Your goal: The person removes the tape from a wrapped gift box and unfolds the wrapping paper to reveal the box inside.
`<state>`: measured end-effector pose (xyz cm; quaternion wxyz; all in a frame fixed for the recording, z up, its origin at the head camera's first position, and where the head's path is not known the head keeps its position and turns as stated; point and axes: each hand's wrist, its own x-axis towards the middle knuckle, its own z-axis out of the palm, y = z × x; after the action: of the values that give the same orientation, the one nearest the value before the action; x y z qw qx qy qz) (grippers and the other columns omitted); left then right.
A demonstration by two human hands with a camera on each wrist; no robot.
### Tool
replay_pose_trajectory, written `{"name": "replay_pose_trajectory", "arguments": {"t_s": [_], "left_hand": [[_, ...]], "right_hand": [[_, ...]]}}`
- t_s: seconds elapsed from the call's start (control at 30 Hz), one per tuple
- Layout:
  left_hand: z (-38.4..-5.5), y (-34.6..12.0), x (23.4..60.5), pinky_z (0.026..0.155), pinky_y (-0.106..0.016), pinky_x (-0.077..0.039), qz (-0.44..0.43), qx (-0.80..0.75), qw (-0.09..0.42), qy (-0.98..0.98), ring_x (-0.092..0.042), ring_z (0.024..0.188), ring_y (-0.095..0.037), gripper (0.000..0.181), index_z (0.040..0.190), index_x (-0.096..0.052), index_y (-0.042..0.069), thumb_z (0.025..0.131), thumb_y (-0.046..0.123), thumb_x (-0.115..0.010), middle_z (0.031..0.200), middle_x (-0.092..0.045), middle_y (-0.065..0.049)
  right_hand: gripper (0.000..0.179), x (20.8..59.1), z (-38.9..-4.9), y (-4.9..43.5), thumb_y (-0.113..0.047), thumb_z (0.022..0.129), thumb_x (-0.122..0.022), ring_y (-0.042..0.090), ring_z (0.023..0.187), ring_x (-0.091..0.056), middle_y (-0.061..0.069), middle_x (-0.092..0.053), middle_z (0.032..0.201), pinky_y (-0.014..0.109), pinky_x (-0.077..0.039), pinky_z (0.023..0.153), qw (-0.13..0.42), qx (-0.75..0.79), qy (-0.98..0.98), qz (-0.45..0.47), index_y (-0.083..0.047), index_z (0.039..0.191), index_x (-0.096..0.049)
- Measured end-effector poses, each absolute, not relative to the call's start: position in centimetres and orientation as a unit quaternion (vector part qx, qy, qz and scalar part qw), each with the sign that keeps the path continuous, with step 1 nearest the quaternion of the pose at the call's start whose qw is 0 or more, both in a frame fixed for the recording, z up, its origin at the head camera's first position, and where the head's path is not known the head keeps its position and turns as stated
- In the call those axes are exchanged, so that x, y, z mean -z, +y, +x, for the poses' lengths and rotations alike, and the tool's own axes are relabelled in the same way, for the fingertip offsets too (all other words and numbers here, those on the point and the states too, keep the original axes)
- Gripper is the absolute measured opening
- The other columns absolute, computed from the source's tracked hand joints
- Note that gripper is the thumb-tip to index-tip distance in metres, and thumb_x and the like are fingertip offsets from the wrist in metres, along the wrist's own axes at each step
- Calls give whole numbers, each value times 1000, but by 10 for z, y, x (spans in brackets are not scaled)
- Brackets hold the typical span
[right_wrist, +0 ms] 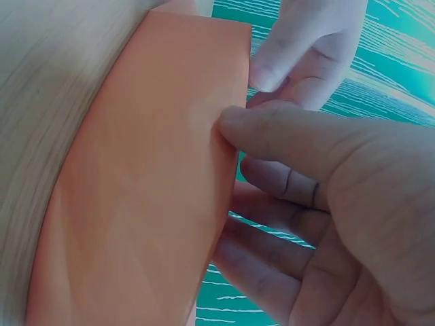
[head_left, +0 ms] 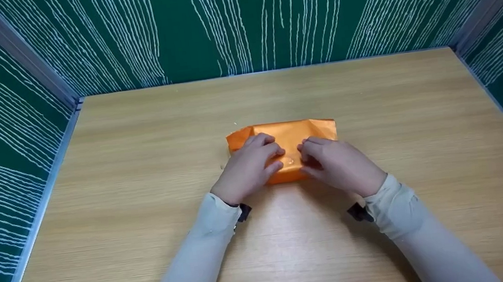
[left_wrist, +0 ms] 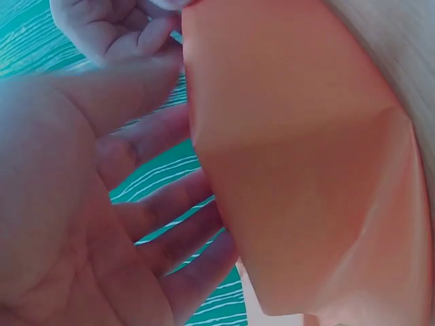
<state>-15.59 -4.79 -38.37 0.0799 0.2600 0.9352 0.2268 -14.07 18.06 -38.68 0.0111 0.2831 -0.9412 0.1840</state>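
An orange paper-wrapped package [head_left: 285, 132] lies on the wooden table, its paper creased and folded out at the far corners. A small shiny spot, perhaps clear tape [head_left: 289, 160], shows on its top between the hands. My left hand [head_left: 256, 161] rests on the top's left part, fingers spread and loosely straight in the left wrist view. On the right part, my right hand [head_left: 338, 162] touches the top with its fingers, while its thumb [right_wrist: 238, 125] presses near the edge of the orange side [right_wrist: 149, 122]. The fingertips on top are partly hidden in the wrist views.
The wooden table [head_left: 142, 171] extends around the package. Green panels with white wavy lines [head_left: 258, 23] stand along the back and both sides, meeting at grey corner posts [head_left: 22, 48]. Tiny pale specks [head_left: 235, 123] lie just behind the package.
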Motion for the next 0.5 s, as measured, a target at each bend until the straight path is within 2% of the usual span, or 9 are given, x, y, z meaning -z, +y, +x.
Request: {"name": "replay_pose_trajectory", "arguments": {"t_s": [0.27,0.5], "left_hand": [[-156,-48,385,112,-35,-44,268,-230,71,933,-48,129,-21,31,127,-72,17,102,33,-67,141,-55,-4],[-156,-48,386,112,-34,-43,266,-232,73,933,-47,130,-21,30,126,-71,17,101,34,-67,142,-54,-3]], "right_hand": [[29,383,-141,182,-21,89,-83,19,83,-63,2,-67,96,34,-60,84,3,-183,-936,300,-9,113,-71],[25,379,-140,184,-14,87,-85,26,103,-67,11,-68,120,40,-58,93,17,-192,-930,312,-8,108,-73]]}}
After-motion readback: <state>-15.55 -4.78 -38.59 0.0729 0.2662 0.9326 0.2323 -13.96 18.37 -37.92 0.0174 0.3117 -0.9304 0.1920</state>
